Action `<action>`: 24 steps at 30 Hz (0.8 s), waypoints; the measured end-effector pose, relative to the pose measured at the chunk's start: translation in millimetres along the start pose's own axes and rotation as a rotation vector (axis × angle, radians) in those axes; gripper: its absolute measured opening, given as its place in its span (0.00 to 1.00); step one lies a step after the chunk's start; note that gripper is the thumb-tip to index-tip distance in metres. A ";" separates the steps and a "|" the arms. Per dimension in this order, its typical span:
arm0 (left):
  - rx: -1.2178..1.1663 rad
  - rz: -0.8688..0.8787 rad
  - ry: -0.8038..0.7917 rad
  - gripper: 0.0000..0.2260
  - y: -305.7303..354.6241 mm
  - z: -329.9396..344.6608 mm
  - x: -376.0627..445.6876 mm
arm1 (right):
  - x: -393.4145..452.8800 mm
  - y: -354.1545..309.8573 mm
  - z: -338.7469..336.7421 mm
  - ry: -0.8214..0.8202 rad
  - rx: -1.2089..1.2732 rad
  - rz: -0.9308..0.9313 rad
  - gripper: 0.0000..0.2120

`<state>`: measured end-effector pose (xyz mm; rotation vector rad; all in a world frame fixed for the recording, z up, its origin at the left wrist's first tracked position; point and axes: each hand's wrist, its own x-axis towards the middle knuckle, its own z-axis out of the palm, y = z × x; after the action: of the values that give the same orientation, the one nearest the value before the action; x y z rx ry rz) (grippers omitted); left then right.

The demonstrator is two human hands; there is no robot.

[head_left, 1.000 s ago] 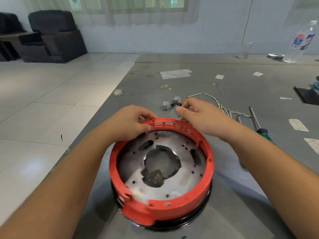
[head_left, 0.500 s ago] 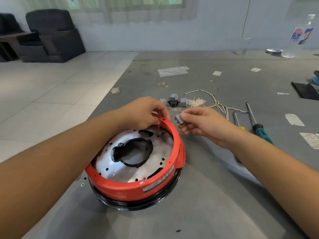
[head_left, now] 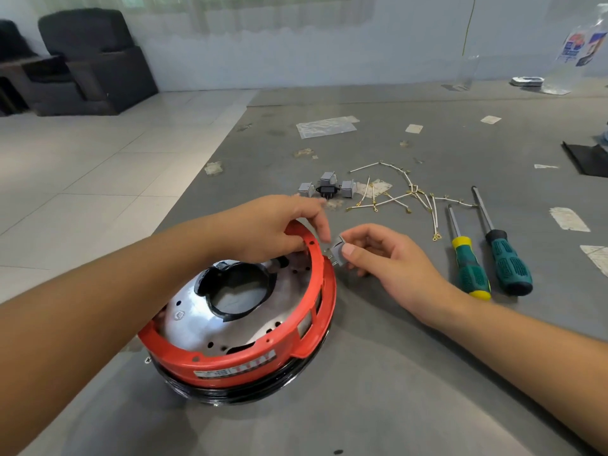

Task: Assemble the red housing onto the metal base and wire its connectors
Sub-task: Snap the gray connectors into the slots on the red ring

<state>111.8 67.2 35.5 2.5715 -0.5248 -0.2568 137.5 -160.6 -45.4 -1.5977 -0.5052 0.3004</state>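
Note:
The red housing [head_left: 250, 358], a plastic ring, sits over the shiny metal base [head_left: 197, 319], tilted up at its far rim. My left hand [head_left: 276, 225] grips that raised far rim with curled fingers. My right hand [head_left: 378, 255] pinches a small grey connector [head_left: 339, 250] just outside the rim, its metal pins pointing at the red wall. Three more grey connectors [head_left: 329, 185] and a black one lie on the table beyond. A bundle of white wires [head_left: 411, 192] with gold terminals lies to their right.
Two green-handled screwdrivers [head_left: 487, 258] lie to the right of my right hand. A grey table [head_left: 394, 373] carries tape scraps and a plastic bag [head_left: 325, 126]. A black tray [head_left: 585, 158] and a bottle [head_left: 575, 51] stand far right. The table edge runs along the left.
The housing and base have tilted further up at the far rim and turned. My right hand has brought the grey connector down to the outside of the red wall.

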 end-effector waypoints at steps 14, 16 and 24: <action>0.000 -0.192 -0.070 0.41 2.1 25.2 -47.8 | -8.3 -2.7 1.2 -0.047 -0.021 -0.089 0.10; -0.021 -0.162 -0.072 0.39 0.7 22.1 -45.2 | -8.1 -2.7 1.5 -0.040 -0.026 -0.086 0.11; -0.124 -0.150 0.146 0.27 8.4 11.3 -43.8 | -7.7 -3.1 2.3 -0.036 0.000 -0.096 0.12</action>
<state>66.2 73.5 33.7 2.4874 -0.2548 -0.1456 129.3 -162.3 -43.4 -1.5645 -0.6074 0.2565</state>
